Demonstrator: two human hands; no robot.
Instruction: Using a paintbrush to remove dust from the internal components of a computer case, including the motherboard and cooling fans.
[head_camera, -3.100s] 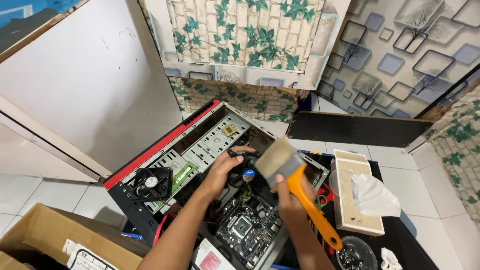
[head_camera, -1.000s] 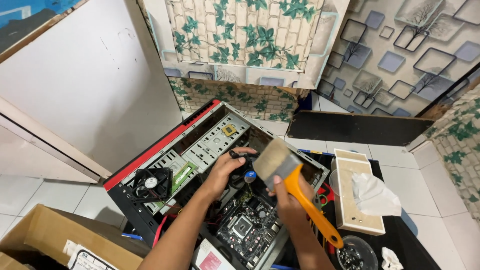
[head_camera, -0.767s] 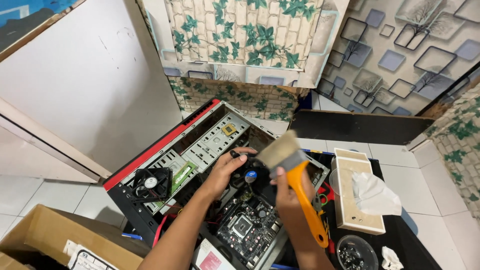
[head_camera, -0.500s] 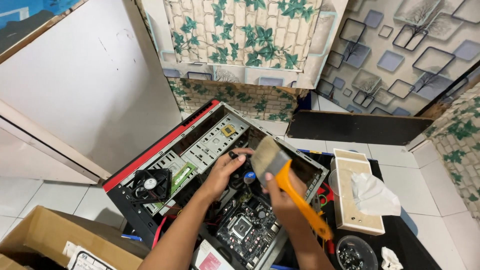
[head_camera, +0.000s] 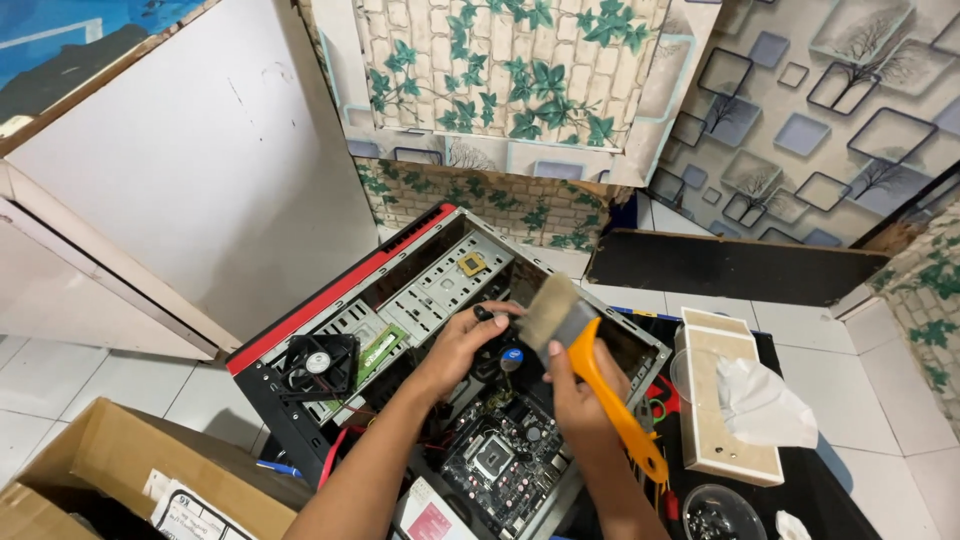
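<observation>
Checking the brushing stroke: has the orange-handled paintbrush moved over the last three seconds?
Yes. The orange-handled paintbrush shifted left, its bristles now nearer the open computer case's red edge.

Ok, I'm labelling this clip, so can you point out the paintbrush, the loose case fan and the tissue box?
paintbrush (head_camera: 585, 352), head view, on the metal band where the bristles meet the orange handle.
case fan (head_camera: 318, 364), head view, on its white hub.
tissue box (head_camera: 735, 455), head view, on its bare top.

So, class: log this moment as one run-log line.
left hand: reaching inside open computer case | right hand: gripping orange-handled brush, bristles over case
</observation>
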